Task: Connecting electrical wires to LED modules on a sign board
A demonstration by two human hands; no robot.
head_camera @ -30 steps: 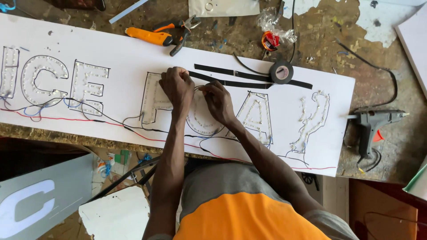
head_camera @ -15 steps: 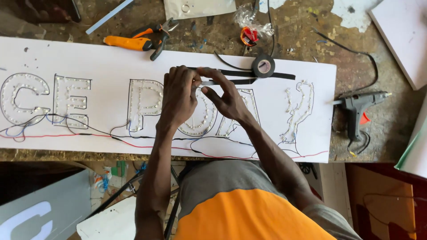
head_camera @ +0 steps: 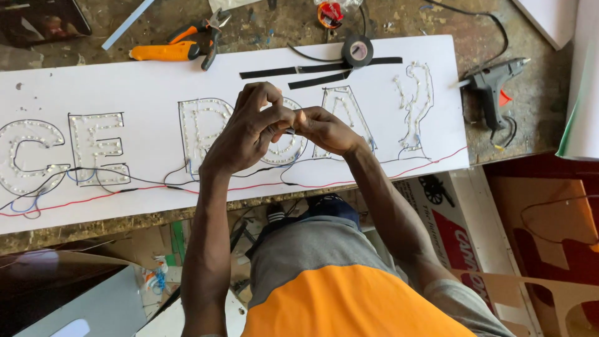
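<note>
Pinching something small and dark together over the white sign board [head_camera: 156, 81], left hand [head_camera: 246, 128] and right hand [head_camera: 321, 128] meet above its middle letters; beyond the board's far edge lies the tape roll [head_camera: 357, 51].

A worn wooden workbench [head_camera: 281, 28] fills the upper part of the view, its brown top scratched and spotted with pale paint and glue marks. Daylight falls evenly across it, with soft shadows only. Below the bench edge the floor is crowded: flattened cardboard boxes [head_camera: 474, 231] in white and red lie to the right beside brown cardboard sheets [head_camera: 549, 212], and scraps of paper and card fill the shadowed space under the bench. A grey-blue panel [head_camera: 81, 306] rests at the lower left. White boards [head_camera: 552, 15] lean at the upper right corner.
</note>
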